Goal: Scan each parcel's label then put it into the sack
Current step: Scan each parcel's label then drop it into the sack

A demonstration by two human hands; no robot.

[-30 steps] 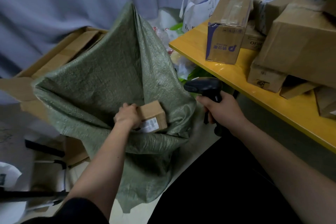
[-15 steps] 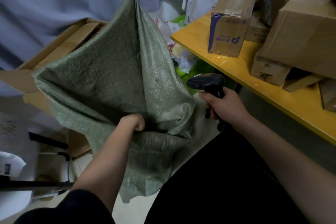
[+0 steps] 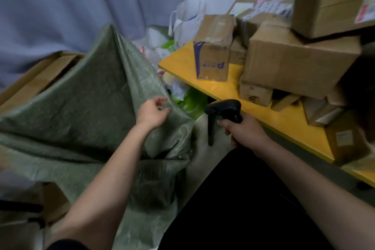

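Black plastic fills the right hand [image 3: 246, 131], whose fingers wrap the grip of the handheld scanner [image 3: 223, 110], its head pointing left toward the sack and no parcel in front of it. The left hand [image 3: 153, 112] holds nothing; its fingers are loosely curled and it hovers at the near fold of the green woven sack [image 3: 81, 107], touching or nearly touching the fabric, though blur makes contact hard to judge. The sack slumps against flattened cardboard [image 3: 40, 73] on the person's left, its mouth a dark gap just below the left wrist; what lies inside cannot be seen. On the yellow table [image 3: 284, 115] to the right a good many parcels wait: an upright blue-sided box [image 3: 213, 55] near the corner, a large brown carton [image 3: 300, 63] beside it, and more stacked above and behind. Judging by that pile, most of the scanning and bagging remains, and the next move is probably to pick another parcel from the table.
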